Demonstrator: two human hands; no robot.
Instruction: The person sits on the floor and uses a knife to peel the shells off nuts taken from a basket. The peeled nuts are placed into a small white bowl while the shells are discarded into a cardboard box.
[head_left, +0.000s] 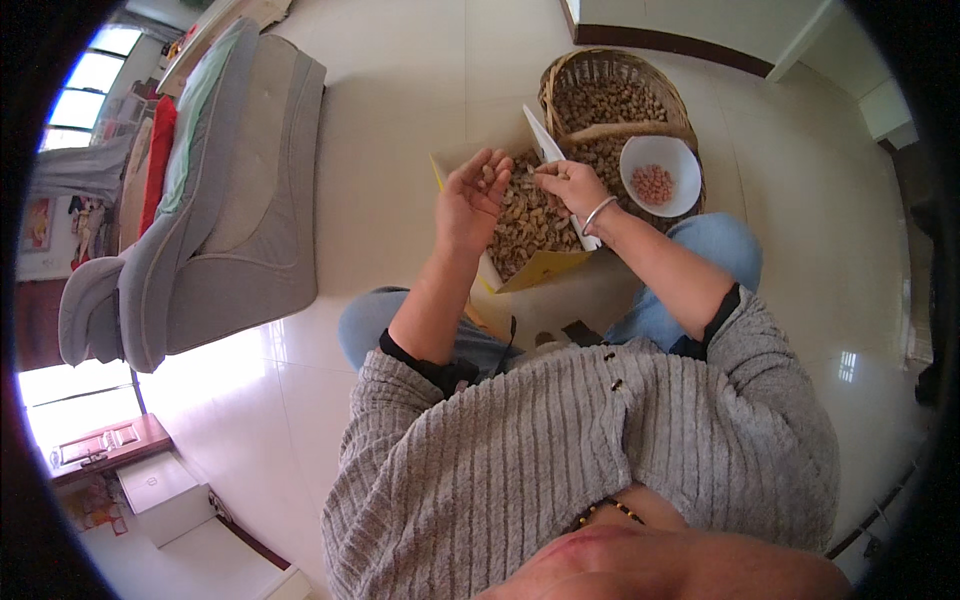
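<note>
My left hand (472, 199) is palm up over a cardboard box (546, 271), its fingers curled around a few unshelled peanuts (487, 175). Close to its right, my right hand (574, 187), with a bangle at the wrist, pinches what looks like a piece of peanut shell (531, 170) over the box's white flap. Peanut shells (529, 225) fill much of the box. Beside it stands a wicker basket (551, 94) of unshelled peanuts (607, 103). A white bowl (687, 161) holding pink peanut kernels (652, 184) rests on the basket's near right part.
My bent knees (720, 244) flank the near side of the box and basket. To the left, a grey sofa (247, 180) stands on the glossy tiled floor (390, 135). A white cabinet or wall with a dark base (667, 37) lies beyond the basket.
</note>
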